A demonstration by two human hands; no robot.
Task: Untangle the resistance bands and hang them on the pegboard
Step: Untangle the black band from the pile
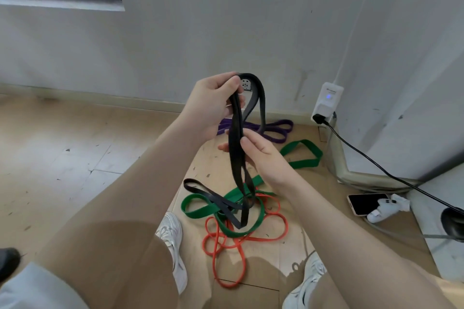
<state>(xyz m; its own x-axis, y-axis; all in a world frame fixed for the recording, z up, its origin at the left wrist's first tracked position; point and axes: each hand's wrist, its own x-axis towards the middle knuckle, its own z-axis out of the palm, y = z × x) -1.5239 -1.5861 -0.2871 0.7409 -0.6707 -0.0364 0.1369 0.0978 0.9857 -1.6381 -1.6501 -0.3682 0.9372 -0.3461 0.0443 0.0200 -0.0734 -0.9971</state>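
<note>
Black resistance band [237, 148] hangs from both hands: the left hand [213, 105] pinches its top loop, the right hand [261, 155] grips the strands lower down. Its tail lies knotted among the green band [208, 208] and orange band [226, 243] on the floor. It looks light, floppy, stretchy and grippy; hold near the snag.

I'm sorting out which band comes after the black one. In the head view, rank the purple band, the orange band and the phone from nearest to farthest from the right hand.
From the right hand:
1. Purple band, on the floor just beyond the hand, by the wall.
2. Orange band, on the floor below the hand, between the shoes.
3. Phone, off to the right on the floor.
</note>
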